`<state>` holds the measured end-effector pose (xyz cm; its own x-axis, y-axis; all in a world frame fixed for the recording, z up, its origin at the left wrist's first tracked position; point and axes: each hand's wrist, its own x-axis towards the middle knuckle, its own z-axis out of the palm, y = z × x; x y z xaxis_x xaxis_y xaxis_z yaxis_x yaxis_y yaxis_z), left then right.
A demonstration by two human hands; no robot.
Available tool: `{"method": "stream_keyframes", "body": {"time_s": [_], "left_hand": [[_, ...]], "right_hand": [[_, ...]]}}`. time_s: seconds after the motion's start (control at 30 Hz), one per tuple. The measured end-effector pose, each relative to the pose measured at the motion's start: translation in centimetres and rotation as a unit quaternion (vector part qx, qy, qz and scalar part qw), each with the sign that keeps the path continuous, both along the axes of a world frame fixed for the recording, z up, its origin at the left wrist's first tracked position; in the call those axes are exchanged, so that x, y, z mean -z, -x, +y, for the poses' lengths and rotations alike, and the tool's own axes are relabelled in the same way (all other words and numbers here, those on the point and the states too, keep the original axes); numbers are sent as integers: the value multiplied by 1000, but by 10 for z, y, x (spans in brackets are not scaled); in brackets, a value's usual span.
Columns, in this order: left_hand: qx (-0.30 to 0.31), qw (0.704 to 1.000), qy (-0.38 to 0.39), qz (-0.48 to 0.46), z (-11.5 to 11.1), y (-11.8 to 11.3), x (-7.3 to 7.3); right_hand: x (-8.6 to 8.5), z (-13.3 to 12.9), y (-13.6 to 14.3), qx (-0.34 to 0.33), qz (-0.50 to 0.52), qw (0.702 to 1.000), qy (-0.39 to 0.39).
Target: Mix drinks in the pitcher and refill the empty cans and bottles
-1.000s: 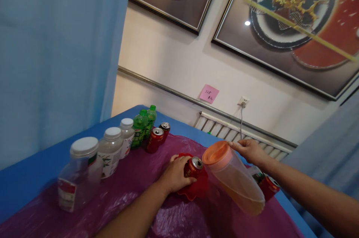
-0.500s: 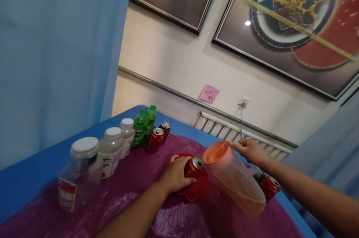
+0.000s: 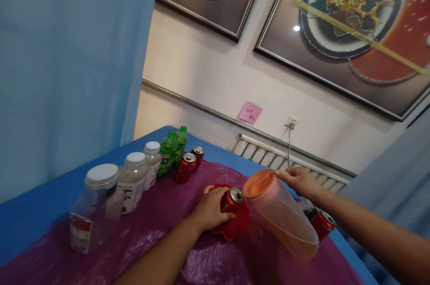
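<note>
My left hand [image 3: 215, 208] is wrapped round a red drink can [image 3: 232, 200], which stands on a red scalloped mat [image 3: 240, 227]. The can's opened top faces up. My right hand [image 3: 298, 182] grips a clear plastic pitcher [image 3: 280, 213] near its orange lid [image 3: 260, 184]; the fingers are partly hidden behind it. The pitcher is tilted to the left, its lidded spout end touching or very near the can's rim; I cannot tell which. Amber liquid lies in its lower part. Whether any liquid is flowing does not show.
Along the left stand white-capped jars [image 3: 132, 182], green bottles [image 3: 168, 153] and red cans [image 3: 186, 168]. Behind the pitcher is another red can [image 3: 323, 224], with a dark green item beside it. A purple plastic sheet [image 3: 161, 222] covers much of the blue table [image 3: 43, 191]. A radiator [image 3: 258, 153] is beyond.
Almost nothing differs. The pitcher has shifted very slightly, while my left hand and the can stay in place.
</note>
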<state>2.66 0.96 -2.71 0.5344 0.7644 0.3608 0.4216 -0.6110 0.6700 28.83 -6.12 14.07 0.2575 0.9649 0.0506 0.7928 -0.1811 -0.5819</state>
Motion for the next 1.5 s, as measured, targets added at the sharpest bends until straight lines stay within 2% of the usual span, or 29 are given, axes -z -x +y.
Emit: {"method": "stream_keyframes", "body": {"time_s": [1.03,1.5], "left_hand": [[7,1000,5,-5,1,0,3],[9,1000,10,-4,1,1,1]], "right_hand": [[-1,-2,0,23,-1,1000,-5],[2,0,-4,7,7,1000,-3]]}}
